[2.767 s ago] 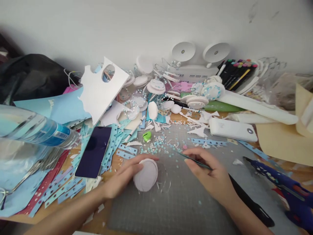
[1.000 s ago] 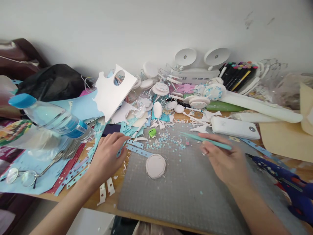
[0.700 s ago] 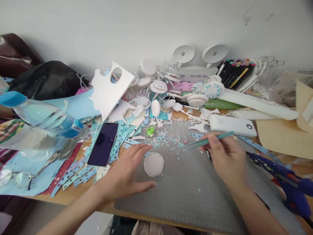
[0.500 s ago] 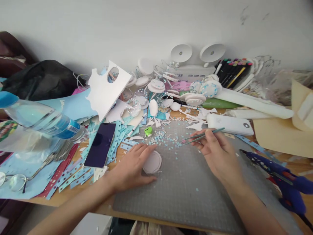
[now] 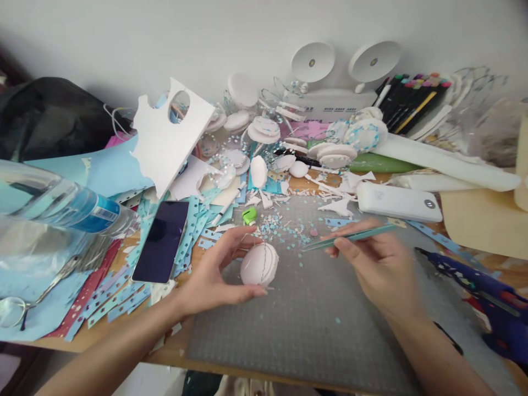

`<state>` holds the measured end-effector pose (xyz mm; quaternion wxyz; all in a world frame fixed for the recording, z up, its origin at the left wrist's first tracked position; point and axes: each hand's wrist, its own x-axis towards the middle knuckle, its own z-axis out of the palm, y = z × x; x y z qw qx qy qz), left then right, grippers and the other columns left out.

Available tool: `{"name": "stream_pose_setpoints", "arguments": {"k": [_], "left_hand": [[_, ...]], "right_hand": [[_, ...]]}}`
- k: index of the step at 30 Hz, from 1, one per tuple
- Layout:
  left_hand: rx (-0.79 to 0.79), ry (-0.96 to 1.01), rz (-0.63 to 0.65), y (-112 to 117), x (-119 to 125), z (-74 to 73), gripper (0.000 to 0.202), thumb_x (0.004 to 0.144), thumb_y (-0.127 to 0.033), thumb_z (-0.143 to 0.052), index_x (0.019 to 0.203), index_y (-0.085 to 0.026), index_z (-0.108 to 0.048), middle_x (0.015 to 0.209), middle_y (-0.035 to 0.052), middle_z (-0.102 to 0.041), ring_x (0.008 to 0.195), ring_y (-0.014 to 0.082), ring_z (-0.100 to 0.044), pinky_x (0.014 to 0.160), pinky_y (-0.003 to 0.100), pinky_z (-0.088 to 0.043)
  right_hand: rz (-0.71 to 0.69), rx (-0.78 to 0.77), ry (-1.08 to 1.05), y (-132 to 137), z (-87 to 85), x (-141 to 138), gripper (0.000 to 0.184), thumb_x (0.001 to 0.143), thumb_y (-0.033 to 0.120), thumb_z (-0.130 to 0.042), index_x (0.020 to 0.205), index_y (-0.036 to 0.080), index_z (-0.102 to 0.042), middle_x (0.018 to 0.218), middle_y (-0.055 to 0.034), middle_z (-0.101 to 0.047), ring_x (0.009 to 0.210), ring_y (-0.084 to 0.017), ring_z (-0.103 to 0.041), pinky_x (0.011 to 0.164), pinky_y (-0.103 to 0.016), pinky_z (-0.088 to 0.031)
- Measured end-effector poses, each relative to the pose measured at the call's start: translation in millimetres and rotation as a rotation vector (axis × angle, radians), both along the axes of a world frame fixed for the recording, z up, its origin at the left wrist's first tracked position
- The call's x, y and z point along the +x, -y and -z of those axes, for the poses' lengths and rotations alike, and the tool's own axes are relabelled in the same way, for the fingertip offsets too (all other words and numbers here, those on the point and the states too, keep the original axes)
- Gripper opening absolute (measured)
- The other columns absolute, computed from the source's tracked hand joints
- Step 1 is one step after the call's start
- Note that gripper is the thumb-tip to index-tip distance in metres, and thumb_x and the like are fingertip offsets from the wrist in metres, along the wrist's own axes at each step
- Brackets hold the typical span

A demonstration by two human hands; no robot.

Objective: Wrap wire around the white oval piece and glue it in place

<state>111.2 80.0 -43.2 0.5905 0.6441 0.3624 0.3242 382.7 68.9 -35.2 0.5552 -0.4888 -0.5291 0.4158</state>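
Observation:
My left hand [image 5: 225, 272] curves its thumb and fingers round a stack of white foam discs [image 5: 259, 265], tilted up off the mat. A thin twisted wire runs across the face of the discs. My right hand [image 5: 373, 261] grips teal tweezers [image 5: 350, 236], their tips pointing left toward a scatter of tiny blue and white paper pieces [image 5: 284, 226]. Just beyond the tips lies a small pink dot [image 5: 314, 233]. A bright green craft punch [image 5: 249, 215] sits behind my left hand.
A grey cutting mat [image 5: 305, 335] lies under both hands. To the left are a phone [image 5: 161, 242], a water bottle [image 5: 78, 203] and punched paper strips [image 5: 119, 297]. A blue glue gun [image 5: 474, 286] and a white power bank [image 5: 398, 202] are at the right.
My left hand has closed round the foam discs and tipped them up from lying flat. The tweezers have turned flatter, and the pink dot now shows apart from their tips.

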Motion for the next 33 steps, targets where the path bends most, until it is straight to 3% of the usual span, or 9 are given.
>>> {"name": "stream_pose_setpoints", "arguments": {"k": [3,7,9,12,15,19,27,31,33], "left_hand": [[-0.098,0.104,0.015,-0.2,-1.7,-4.1,0.081,0.071,-0.035,-0.083,0.138,-0.034,-0.036,0.131,0.0092,-0.059,0.124,0.0258,-0.055,0.107,0.041,-0.038],[-0.255,0.19,0.054,1.1,-0.7,-8.6,0.072,0.078,-0.049,-0.073,0.138,-0.031,-0.039,0.129,0.0123,-0.061,0.12,0.0288,-0.058,0.1,0.042,-0.045],[-0.312,0.219,0.076,2.1,0.0,-8.3,0.072,0.079,-0.052,-0.071,0.14,-0.031,-0.038,0.13,0.0137,-0.06,0.118,0.0305,-0.06,0.096,0.043,-0.047],[-0.35,0.271,0.108,2.7,0.2,-6.4,0.081,0.075,-0.053,-0.074,0.143,-0.031,-0.036,0.132,0.0152,-0.059,0.121,0.0337,-0.058,0.099,0.048,-0.046],[-0.306,0.325,0.126,2.0,0.0,-6.1,0.09,0.067,-0.044,-0.083,0.144,-0.031,-0.036,0.136,0.0154,-0.057,0.127,0.0345,-0.053,0.107,0.051,-0.039],[-0.218,0.333,0.085,1.7,0.9,-7.8,0.084,0.07,-0.029,-0.084,0.141,-0.033,-0.039,0.134,0.0132,-0.058,0.128,0.0302,-0.053,0.108,0.048,-0.04],[-0.155,0.306,-0.012,1.2,-0.3,-8.6,0.067,0.069,-0.038,-0.083,0.128,-0.027,-0.055,0.121,0.0113,-0.065,0.116,0.0274,-0.061,0.1,0.041,-0.048],[-0.139,0.268,-0.06,-2.9,-1.8,-13.0,0.048,0.073,-0.045,-0.078,0.113,-0.021,-0.066,0.116,0.011,-0.065,0.109,0.0255,-0.063,0.095,0.037,-0.05],[-0.131,0.259,-0.08,-4.6,-1.3,-14.2,0.047,0.073,-0.046,-0.078,0.112,-0.021,-0.067,0.115,0.0105,-0.065,0.108,0.0253,-0.063,0.096,0.037,-0.05]], "right_hand": [[-0.093,0.02,-0.115,3.2,1.7,-4.1,0.002,0.088,0.027,-0.067,0.089,0.027,-0.065,0.085,-0.0016,-0.068,0.069,-0.014,-0.064,0.06,-0.027,-0.056],[-0.365,-0.018,-0.237,10.8,-0.8,-18.6,0.005,0.092,0.031,-0.061,0.094,0.028,-0.06,0.101,-0.0022,-0.07,0.076,-0.015,-0.068,0.064,-0.03,-0.058],[-0.479,-0.063,-0.215,15.4,-3.1,-27.1,0.006,0.093,0.032,-0.06,0.093,0.027,-0.057,0.115,-0.0043,-0.068,0.083,-0.017,-0.07,0.073,-0.035,-0.059],[-0.538,-0.087,-0.159,19.8,-3.9,-34.8,0.006,0.093,0.03,-0.06,0.093,0.025,-0.056,0.112,-0.0058,-0.07,0.094,-0.018,-0.07,0.079,-0.035,-0.059],[-0.5,-0.042,-0.171,19.9,-1.1,-34.8,0.003,0.094,0.028,-0.059,0.096,0.026,-0.058,0.105,-0.0049,-0.071,0.095,-0.017,-0.069,0.079,-0.033,-0.059],[-0.452,-0.029,-0.191,18.9,3.3,-32.9,0.005,0.093,0.031,-0.06,0.094,0.026,-0.058,0.102,-0.0049,-0.071,0.091,-0.017,-0.069,0.076,-0.034,-0.06],[-0.403,0.018,-0.185,14.2,4.8,-22.4,0.005,0.091,0.031,-0.062,0.095,0.028,-0.06,0.102,-0.003,-0.069,0.086,-0.018,-0.069,0.073,-0.036,-0.059],[-0.176,0.132,0.071,3.4,-0.1,3.9,0.008,0.088,0.021,-0.064,0.094,0.027,-0.064,0.085,-0.0017,-0.069,0.079,-0.018,-0.068,0.068,-0.032,-0.056],[-0.13,0.173,0.226,-1.3,-2.2,14.2,0.01,0.086,0.017,-0.065,0.089,0.026,-0.066,0.082,-0.0017,-0.068,0.078,-0.019,-0.068,0.065,-0.032,-0.056]]}}
